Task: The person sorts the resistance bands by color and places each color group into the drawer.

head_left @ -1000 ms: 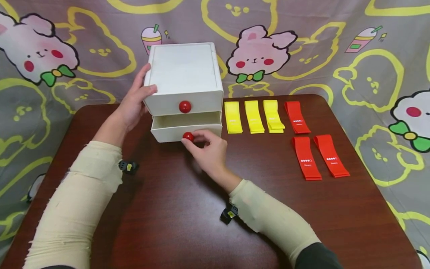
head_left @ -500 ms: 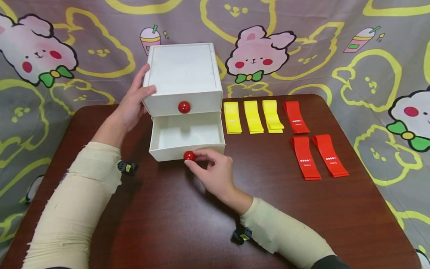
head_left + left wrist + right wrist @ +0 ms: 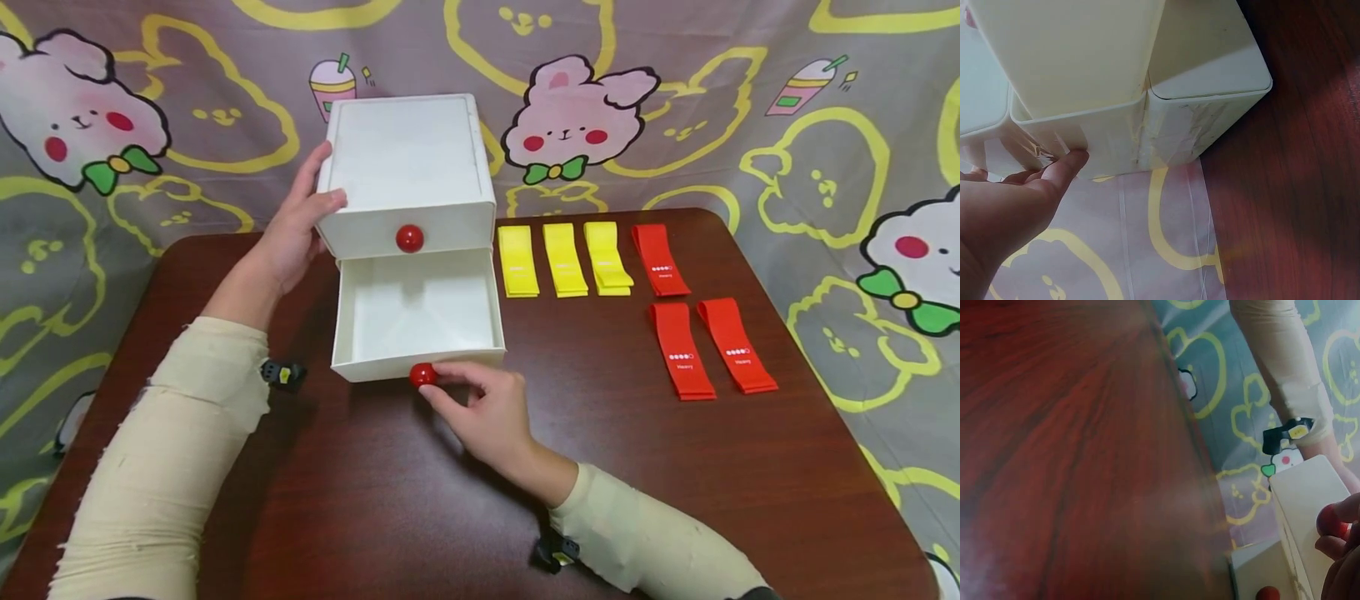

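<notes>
A white drawer cabinet stands at the back of the table, its middle drawer pulled far out. The drawer's inside is bare. With thumb and fingers, my right hand pinches the red knob on that drawer's front. My left hand rests against the cabinet's left side, thumb at the top front edge. In the left wrist view, its fingers lie along the side wall. The upper drawer, with its red knob, is closed. A lower red knob shows in the right wrist view.
Several folded resistance bands lie to the cabinet's right: a row of yellow bands and red bands marked "Heavy". The dark wooden table has rounded corners. A patterned cloth hangs close behind the cabinet.
My right hand has drawn the middle drawer out toward me by its knob, from partly to far out. My left hand stays on the cabinet's side.
</notes>
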`<state>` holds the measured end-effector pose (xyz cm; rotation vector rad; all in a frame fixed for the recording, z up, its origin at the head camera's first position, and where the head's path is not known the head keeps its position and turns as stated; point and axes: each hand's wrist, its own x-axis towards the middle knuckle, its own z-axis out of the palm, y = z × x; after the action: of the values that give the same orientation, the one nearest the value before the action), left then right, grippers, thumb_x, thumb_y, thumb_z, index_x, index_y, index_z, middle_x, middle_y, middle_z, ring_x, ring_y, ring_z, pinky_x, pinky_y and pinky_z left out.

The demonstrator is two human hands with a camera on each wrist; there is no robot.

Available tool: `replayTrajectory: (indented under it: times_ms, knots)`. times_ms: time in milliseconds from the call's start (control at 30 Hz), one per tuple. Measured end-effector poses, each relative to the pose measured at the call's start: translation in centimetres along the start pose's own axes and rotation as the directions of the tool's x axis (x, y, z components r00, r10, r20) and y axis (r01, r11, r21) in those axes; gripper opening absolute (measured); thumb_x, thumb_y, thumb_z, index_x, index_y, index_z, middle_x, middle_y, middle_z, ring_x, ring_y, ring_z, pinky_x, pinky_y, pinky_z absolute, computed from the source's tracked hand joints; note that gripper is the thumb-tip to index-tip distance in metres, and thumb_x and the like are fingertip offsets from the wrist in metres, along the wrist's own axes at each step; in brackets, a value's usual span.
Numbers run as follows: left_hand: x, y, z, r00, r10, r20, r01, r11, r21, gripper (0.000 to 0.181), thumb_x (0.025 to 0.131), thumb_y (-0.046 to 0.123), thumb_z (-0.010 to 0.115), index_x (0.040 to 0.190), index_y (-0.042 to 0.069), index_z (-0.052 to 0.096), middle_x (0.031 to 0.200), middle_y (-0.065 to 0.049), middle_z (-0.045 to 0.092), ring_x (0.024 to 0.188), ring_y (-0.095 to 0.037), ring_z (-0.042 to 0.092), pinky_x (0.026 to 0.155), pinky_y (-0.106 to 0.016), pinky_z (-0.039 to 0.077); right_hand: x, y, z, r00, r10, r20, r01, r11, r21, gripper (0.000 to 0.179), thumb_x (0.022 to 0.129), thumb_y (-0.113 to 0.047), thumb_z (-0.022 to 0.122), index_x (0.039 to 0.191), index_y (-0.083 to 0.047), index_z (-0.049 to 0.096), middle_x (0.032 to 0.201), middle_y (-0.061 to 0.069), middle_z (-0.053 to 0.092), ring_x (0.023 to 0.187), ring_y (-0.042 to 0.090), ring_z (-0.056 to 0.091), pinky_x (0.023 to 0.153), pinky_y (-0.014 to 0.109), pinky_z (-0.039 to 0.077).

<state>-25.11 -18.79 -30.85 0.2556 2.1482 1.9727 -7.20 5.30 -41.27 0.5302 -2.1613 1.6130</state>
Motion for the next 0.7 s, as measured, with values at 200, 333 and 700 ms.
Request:
replayTrajectory:
  times_ms: [200,333,700]
  knots:
    - [0.0,-0.1,0.0,1.000,0.001,-0.005,-0.001,1.000,-0.015,0.070,0.097,0.042,0.052,0.156,0.047,0.015,0.163,0.008,0.009,0.137,-0.028,0.027,0.098,-0.046,0.030,-0.2,0.4,-0.3,1.000,-0.013,0.022,0.013,1.000,-0.013,0.021,0.082,-0.012,0.083,0.102,-0.008,0.079,0.089,-0.001,0.075,0.041,-0.004,0.031,0.036,0.017,0.026]
    - [0.0,-0.2,0.0,1.000,0.000,-0.004,0.000,1.000,-0.019,0.070,0.097,0.042,0.052,0.157,0.047,0.015,0.163,0.008,0.008,0.137,-0.028,0.028,0.097,-0.045,0.031,-0.3,0.7,-1.3,0.995,-0.032,0.091,0.036,0.999,-0.040,0.023,0.081,-0.013,0.084,0.103,-0.008,0.078,0.092,-0.001,0.075,0.041,-0.004,0.032,0.037,0.017,0.029]
    - [0.0,0.1,0.0,1.000,-0.003,-0.009,0.003,1.000,-0.015,0.070,0.097,0.042,0.052,0.156,0.048,0.015,0.163,0.008,0.008,0.136,-0.028,0.028,0.098,-0.046,0.031,0.9,1.0,-7.3,0.833,-0.048,0.551,0.139,0.982,-0.124,0.022,0.083,-0.016,0.083,0.104,-0.012,0.079,0.094,-0.005,0.074,0.052,0.003,0.045,0.050,0.018,0.039]
